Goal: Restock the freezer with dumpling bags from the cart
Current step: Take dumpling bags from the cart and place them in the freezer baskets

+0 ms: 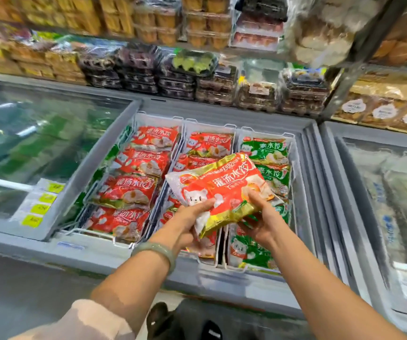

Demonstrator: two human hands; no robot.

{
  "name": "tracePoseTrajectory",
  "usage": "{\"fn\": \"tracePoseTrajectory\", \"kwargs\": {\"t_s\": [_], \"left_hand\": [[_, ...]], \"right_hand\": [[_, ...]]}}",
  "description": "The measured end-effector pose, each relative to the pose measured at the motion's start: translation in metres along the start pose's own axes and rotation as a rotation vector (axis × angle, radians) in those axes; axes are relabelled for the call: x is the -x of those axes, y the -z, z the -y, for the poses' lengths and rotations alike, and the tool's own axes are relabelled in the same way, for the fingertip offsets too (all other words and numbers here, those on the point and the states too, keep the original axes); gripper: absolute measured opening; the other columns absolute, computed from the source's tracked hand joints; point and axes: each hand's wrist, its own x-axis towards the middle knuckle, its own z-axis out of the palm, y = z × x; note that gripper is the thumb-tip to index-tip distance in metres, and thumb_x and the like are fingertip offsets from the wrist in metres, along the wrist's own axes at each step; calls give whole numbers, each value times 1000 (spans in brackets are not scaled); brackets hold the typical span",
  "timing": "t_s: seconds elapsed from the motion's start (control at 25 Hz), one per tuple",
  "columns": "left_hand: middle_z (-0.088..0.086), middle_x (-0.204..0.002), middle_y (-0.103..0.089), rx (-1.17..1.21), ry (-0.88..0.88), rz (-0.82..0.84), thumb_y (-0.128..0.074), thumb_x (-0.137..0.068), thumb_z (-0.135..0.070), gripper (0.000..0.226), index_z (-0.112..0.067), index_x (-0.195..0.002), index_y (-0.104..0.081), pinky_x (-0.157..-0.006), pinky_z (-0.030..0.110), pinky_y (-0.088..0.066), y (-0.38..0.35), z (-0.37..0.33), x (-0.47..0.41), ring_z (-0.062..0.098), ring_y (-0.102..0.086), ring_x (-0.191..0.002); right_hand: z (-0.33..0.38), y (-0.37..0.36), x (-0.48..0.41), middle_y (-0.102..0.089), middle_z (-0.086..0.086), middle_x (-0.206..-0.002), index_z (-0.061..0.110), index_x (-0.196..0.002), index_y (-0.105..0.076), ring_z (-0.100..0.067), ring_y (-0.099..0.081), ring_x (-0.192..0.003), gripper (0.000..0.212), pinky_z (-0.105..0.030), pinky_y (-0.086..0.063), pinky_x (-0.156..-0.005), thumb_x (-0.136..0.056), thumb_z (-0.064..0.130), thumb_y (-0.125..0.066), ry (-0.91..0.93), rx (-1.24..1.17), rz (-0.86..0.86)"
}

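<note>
A red and gold dumpling bag (222, 185) is held tilted above the open freezer (222, 278). My left hand (187, 222) grips its near left corner, and my right hand (259, 214) grips its near right edge, thumb on top. Below it, the freezer's white wire baskets (158, 119) hold rows of bags: red bags (133, 190) in the left and middle columns, green bags (266, 148) in the right column. The bag hides part of the middle column. No cart is in view.
Closed glass lids cover the freezer sections to the left (38, 148) and right (393, 192), with yellow price tags (43, 204) on the rim. Shelves of packaged pastries (173, 69) run behind the freezer. A metal shelf post (359, 57) stands at right.
</note>
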Motion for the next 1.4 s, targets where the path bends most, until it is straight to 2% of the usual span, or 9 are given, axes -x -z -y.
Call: {"fn": "tracePoseTrajectory", "kwargs": {"t_s": [0.16,0.32,0.48,0.6,0.68,0.88,1.08,1.2,1.4], "left_hand": [[10,-84,-75,-56,42,35,-65,-83,-5,17,-3,-100,-69,-72,34,-59,19,-25,-34,19,-72,-65],[12,-84,-76,-134,252,138,-63,-82,-11,24,-2,-104,-68,-72,35,-59,49,-61,-67,21,-73,-67],[6,-71,-75,-302,314,140,-62,-87,-16,18,-8,-80,-77,-57,26,-60,81,-115,-106,16,-71,-56],[2,-81,-76,-410,300,1,-74,-79,-28,33,-7,-104,-73,-62,26,-59,107,-138,-142,12,-71,-58],[-1,-84,-74,-391,265,-82,-74,-79,-28,47,-4,-118,-65,-59,24,-58,121,-144,-165,9,-68,-57],[0,-105,-73,-391,197,-67,-71,-82,-30,44,-8,-119,-64,-70,25,-57,134,-173,-212,11,-69,-82],[1,-113,-70,-549,155,-59,-74,-74,-47,58,-18,-122,-58,-59,19,-56,132,-207,-279,9,-72,-87],[0,-137,-54,-650,106,-115,-75,-61,-65,94,-18,-137,-46,-91,34,-52,131,-226,-329,20,-59,-117],[2,-143,-48,-680,-3,-169,-72,-72,-55,86,-17,-142,-40,-104,34,-41,114,-254,-374,24,-49,-128]], "right_hand": [[13,0,-33,-69,-18,-108,7,-114,-63,-34,-65,-102,62,-50,-57,-80,-80,58,-60,-10,-105,-70],[18,7,-63,-74,-15,-86,4,-105,-63,-31,-68,-82,45,-45,-58,-72,-90,46,-55,-63,49,-145],[20,-24,-96,-74,-8,-72,10,-91,-66,-23,-66,-61,23,-38,-55,-68,-89,31,-58,-79,245,-214],[25,-57,-126,-67,2,-52,16,-86,-57,-12,-59,-39,9,-17,-45,-37,-94,19,-54,77,219,-268],[25,-77,-144,-65,4,-48,17,-87,-56,-10,-59,-37,8,-17,-44,-36,-94,13,-54,129,187,-320],[34,-93,-196,-67,4,-54,10,-100,-62,-15,-62,-53,15,-25,-52,-51,-96,18,-50,95,173,-371],[79,-117,-252,-67,-18,-97,8,-98,-66,-25,-59,-76,17,-31,-48,-69,-93,15,-51,146,554,-493],[113,-144,-292,-64,-19,-121,2,-116,-64,-30,-62,-109,30,-28,-47,-83,-94,14,-45,154,658,-576],[141,-155,-340,-65,-19,-118,5,-116,-64,-22,-57,-79,28,-26,-49,-71,-92,11,-51,263,679,-597]]}}
